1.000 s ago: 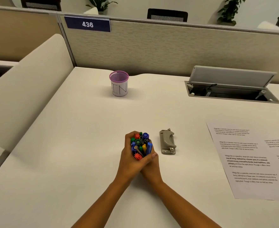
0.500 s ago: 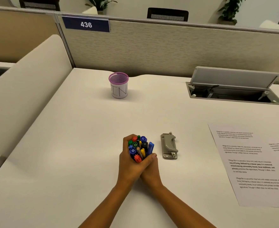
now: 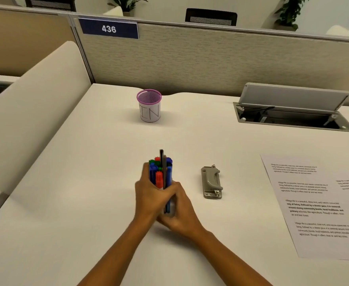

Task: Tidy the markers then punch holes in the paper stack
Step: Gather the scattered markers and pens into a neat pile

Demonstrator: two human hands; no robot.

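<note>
A bundle of coloured markers (image 3: 160, 173) (blue, red, green, one dark) stands upright in the middle of the desk, clasped by both hands. My left hand (image 3: 148, 195) wraps its left side and my right hand (image 3: 179, 211) grips its lower right. A purple mesh cup (image 3: 149, 105) with a white "IN" label stands farther back, apart from the hands. A grey hole punch (image 3: 211, 182) lies flat to the right of the bundle. The printed paper stack (image 3: 313, 205) lies at the right edge of the desk.
An open cable hatch (image 3: 293, 112) with a raised grey lid is sunk in the desk at the back right. A fabric partition (image 3: 210, 58) with a "436" sign runs along the back. A cream curved divider (image 3: 35, 112) borders the left side.
The marker bundle has risen and tipped more upright, so its sides show instead of the cap ends. Both hands stayed clasped on it and moved slightly left.
</note>
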